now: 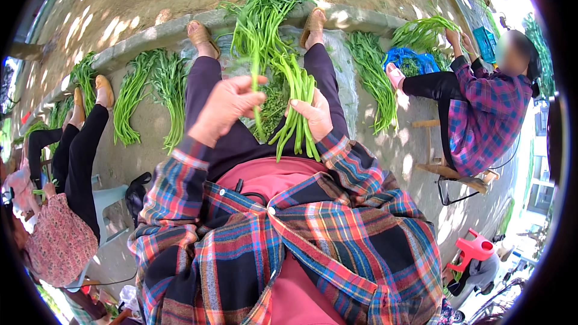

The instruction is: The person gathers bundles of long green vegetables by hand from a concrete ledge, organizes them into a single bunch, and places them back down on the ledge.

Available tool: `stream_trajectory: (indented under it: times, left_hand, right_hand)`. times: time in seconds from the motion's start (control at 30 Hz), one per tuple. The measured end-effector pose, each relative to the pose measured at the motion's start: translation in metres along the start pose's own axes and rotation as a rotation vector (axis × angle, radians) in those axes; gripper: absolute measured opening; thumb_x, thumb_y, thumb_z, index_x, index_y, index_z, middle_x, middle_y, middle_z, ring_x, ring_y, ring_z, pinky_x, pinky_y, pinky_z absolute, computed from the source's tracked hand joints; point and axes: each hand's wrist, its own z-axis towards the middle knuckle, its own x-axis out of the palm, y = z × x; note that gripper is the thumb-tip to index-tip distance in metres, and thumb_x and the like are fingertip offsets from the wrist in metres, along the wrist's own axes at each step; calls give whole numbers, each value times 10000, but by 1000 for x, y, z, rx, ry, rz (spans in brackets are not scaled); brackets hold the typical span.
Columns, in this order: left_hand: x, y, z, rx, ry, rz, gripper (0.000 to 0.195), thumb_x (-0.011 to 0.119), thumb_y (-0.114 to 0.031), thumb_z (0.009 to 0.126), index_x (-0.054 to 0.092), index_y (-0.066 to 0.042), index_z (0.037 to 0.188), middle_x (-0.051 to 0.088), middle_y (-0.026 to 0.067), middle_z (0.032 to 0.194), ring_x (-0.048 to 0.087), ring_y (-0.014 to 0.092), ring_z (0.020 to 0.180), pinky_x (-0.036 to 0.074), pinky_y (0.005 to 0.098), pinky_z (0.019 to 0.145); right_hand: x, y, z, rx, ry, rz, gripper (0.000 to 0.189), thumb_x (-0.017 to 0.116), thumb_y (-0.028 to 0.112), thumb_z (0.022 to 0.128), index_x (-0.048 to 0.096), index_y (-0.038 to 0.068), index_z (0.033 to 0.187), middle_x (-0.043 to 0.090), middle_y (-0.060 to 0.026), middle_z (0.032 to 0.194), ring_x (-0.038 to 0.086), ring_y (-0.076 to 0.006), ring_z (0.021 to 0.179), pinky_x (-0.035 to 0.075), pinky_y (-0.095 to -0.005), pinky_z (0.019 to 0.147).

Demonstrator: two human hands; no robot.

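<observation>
My right hand [314, 113] is closed around a bunch of long green leafy vegetable stems [295, 81], whose cut ends point towards my body. To its left, my left hand [232, 104] pinches a single green stem [256, 90] between thumb and fingers; that stem is partly blurred. A large pile of leafy stalks [259, 20] lies between my feet, its leaves reaching over the concrete curb. Below my hands, small loose greens [273, 110] lie in a heap between my legs, partly hidden by the hands and stems.
Plastic sheeting [345, 72] lies under the pile. Bundles of the same greens rest on the ground at left [131, 104] and right [372, 76]. A person [485, 104] sits at right beside a blue plastic bag [413, 58]; others sit at left. A concrete curb [149, 38] runs beyond my feet.
</observation>
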Motion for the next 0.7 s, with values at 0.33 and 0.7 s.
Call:
stream_trajectory:
  times: [0.33, 0.7]
  left_hand:
    - [41, 25, 1, 36, 225, 143, 283, 644, -69, 796, 546, -26, 1058, 568, -27, 745, 534, 40, 651, 466, 195, 555]
    - [52, 24, 0, 337, 91, 597, 230, 649, -36, 753, 464, 2, 884, 563, 84, 613, 556, 131, 542, 450, 266, 506]
  right_hand:
    - [-3, -5, 1, -44, 76, -67, 437, 643, 65, 766, 437, 2, 1146, 552, -70, 1045, 555, -145, 909, 458, -290, 804]
    - [-2, -1, 2, -41, 145, -102, 400, 644, 97, 797, 414, 20, 1114, 558, -80, 966, 597, -173, 794, 511, -311, 682]
